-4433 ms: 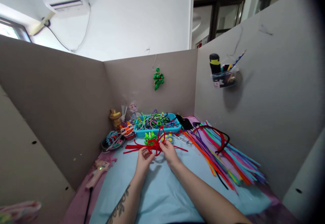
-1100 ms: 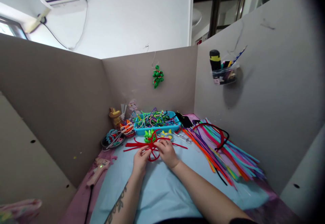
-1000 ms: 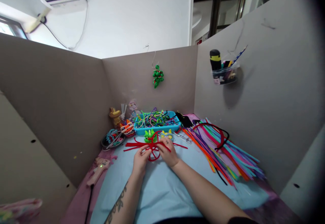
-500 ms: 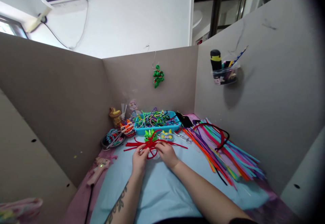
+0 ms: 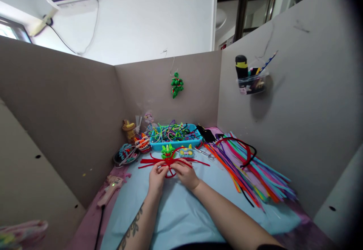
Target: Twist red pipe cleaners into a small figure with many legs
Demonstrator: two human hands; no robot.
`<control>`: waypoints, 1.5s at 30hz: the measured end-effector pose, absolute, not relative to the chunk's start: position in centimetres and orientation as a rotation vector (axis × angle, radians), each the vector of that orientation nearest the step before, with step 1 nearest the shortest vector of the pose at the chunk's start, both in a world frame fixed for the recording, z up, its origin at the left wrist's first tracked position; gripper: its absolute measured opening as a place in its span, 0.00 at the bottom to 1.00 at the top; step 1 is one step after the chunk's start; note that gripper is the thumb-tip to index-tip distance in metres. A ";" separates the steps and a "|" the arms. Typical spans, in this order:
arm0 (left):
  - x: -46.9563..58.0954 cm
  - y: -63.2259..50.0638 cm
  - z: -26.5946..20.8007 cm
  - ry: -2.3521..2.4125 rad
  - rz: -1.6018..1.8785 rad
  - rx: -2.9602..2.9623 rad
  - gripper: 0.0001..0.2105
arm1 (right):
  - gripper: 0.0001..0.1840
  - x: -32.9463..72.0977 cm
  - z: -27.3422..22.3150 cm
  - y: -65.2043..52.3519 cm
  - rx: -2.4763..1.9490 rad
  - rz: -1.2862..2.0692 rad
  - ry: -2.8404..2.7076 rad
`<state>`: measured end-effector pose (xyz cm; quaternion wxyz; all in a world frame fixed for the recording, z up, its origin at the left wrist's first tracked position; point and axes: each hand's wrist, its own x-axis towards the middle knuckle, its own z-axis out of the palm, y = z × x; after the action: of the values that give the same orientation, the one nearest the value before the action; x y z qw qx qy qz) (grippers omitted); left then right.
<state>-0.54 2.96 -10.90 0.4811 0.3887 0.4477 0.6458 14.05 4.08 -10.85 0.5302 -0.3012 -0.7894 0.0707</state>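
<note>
A bundle of red pipe cleaners (image 5: pixel 169 161) is held at its middle by both hands, with strands fanning out to either side and a loop hanging below. My left hand (image 5: pixel 157 172) pinches it from the left, fingers closed. From the right, my right hand (image 5: pixel 183 171) pinches it too, and one red strand lies across its fingers. Just behind the bundle sit a green pipe-cleaner figure (image 5: pixel 168 151) with pointed ears and a pale blue and yellow one (image 5: pixel 186 152).
A blue tray (image 5: pixel 176 143) full of pipe-cleaner scraps stands at the back. Long coloured pipe cleaners (image 5: pixel 249 166) lie at the right, near scissors (image 5: pixel 206 153). At the left are a dark bowl (image 5: pixel 126 162) and a pink corded tool (image 5: pixel 111 191). Grey partitions (image 5: pixel 170 110) enclose the table.
My right hand has shifted slightly left and down along the red pipe cleaners. One upright red strand has bent over to the right, across its fingers. My left hand has barely moved.
</note>
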 end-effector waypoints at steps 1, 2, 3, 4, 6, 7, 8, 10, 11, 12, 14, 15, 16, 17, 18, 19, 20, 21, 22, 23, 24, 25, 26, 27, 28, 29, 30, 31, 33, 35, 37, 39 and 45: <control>-0.6 3.0 -10.9 1.090 1.568 0.952 0.22 | 0.12 14.0 -10.8 4.1 -0.728 0.204 -1.864; -0.6 3.0 -11.0 1.089 1.559 0.955 0.23 | 0.11 13.9 -10.9 4.2 -0.749 0.251 -1.821; -0.6 3.0 -11.0 1.088 1.551 0.955 0.23 | 0.11 13.8 -11.0 4.4 -0.768 0.306 -1.776; -0.6 3.0 -11.1 1.086 1.544 0.956 0.22 | 0.10 13.7 -11.2 4.6 -0.788 0.363 -1.736; -0.7 3.0 -11.2 1.084 1.537 0.963 0.22 | 0.08 13.7 -11.5 5.1 -0.852 0.458 -1.678; -0.7 3.0 -11.2 1.084 1.535 0.970 0.22 | 0.08 13.7 -11.7 5.4 -0.887 0.496 -1.675; -0.7 3.1 -11.2 1.085 1.533 0.978 0.22 | 0.08 13.8 -11.8 5.6 -0.926 0.523 -1.681; -0.6 3.1 -11.2 1.088 1.533 0.995 0.21 | 0.08 13.9 -12.1 5.9 -1.001 0.523 -1.701; -0.6 3.1 -11.2 1.089 1.534 1.003 0.21 | 0.09 14.0 -12.1 6.0 -1.019 0.511 -1.722; -0.6 3.1 -11.2 1.090 1.536 1.011 0.21 | 0.09 14.1 -12.2 6.0 -1.023 0.500 -1.744; -0.5 3.0 -11.1 1.091 1.541 1.025 0.21 | 0.10 14.2 -12.3 6.1 -1.033 0.472 -1.773; -0.4 3.0 -11.0 1.089 1.540 1.032 0.21 | 0.10 14.2 -12.3 6.2 -1.040 0.454 -1.792; -0.4 3.0 -11.0 1.088 1.538 1.038 0.21 | 0.11 14.2 -12.3 6.2 -1.052 0.433 -1.811; -0.4 3.0 -11.0 1.088 1.537 1.043 0.21 | 0.11 14.2 -12.3 6.2 -1.067 0.408 -1.827; -0.3 3.0 -10.9 1.088 1.535 1.048 0.20 | 0.10 14.2 -12.2 6.2 -1.083 0.380 -1.841; -0.3 2.9 -10.9 1.088 1.537 1.053 0.20 | 0.10 14.2 -12.2 6.1 -1.095 0.357 -1.851; -0.3 2.9 -10.9 1.089 1.542 1.055 0.20 | 0.11 14.1 -12.1 6.1 -1.098 0.350 -1.858; -0.3 2.9 -10.9 1.091 1.551 1.055 0.20 | 0.11 14.1 -12.1 6.1 -1.092 0.356 -1.862; -0.3 2.9 -10.9 1.093 1.561 1.053 0.20 | 0.11 14.0 -12.0 6.0 -1.074 0.372 -1.870; -0.3 2.9 -10.9 1.096 1.570 1.047 0.21 | 0.11 14.0 -11.9 6.0 -1.049 0.395 -1.880; -0.4 2.9 -10.9 1.100 1.579 1.035 0.21 | 0.10 14.0 -11.9 5.9 -1.017 0.424 -1.895; -0.4 2.9 -10.8 1.108 1.586 1.016 0.21 | 0.10 14.1 -11.9 5.9 -0.984 0.449 -1.914; -0.5 2.9 -10.8 1.117 1.590 0.991 0.22 | 0.13 14.1 -12.0 5.9 -0.954 0.464 -1.933; -0.5 2.9 -10.8 1.128 1.591 0.964 0.22 | 0.17 14.3 -12.1 5.9 -0.927 0.475 -1.955; -0.6 2.9 -10.8 1.138 1.589 0.936 0.23 | 0.22 14.4 -12.2 5.9 -0.901 0.484 -1.976; -0.7 2.9 -10.8 1.146 1.582 0.910 0.24 | 0.26 14.5 -12.3 5.9 -0.876 0.491 -1.992; -0.8 3.0 -10.8 1.149 1.570 0.891 0.24 | 0.30 14.7 -12.4 6.0 -0.849 0.496 -2.006; -0.8 3.0 -10.8 1.145 1.556 0.878 0.25 | 0.33 14.8 -12.4 6.0 -0.823 0.505 -2.017; -1.0 3.1 -10.9 1.121 1.524 0.860 0.24 | 0.38 15.0 -12.5 6.1 -0.785 0.522 -2.032; -1.1 3.1 -11.0 1.089 1.489 0.838 0.24 | 0.40 15.1 -12.3 6.0 -0.766 0.525 -2.033; -1.3 3.2 -11.1 1.060 1.458 0.810 0.24 | 0.41 15.1 -12.0 5.9 -0.760 0.511 -2.018; -1.3 3.3 -11.1 1.035 1.438 0.780 0.23 | 0.39 15.0 -11.7 5.6 -0.755 0.499 -2.004; -1.7 3.6 -11.3 1.002 1.424 0.689 0.23 | 0.31 14.8 -10.8 4.8 -0.688 0.519 -2.022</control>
<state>-1.69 3.59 -11.29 0.5928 0.2961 0.4310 0.6125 14.80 4.80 -10.80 0.4544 -0.2788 -0.8195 0.2103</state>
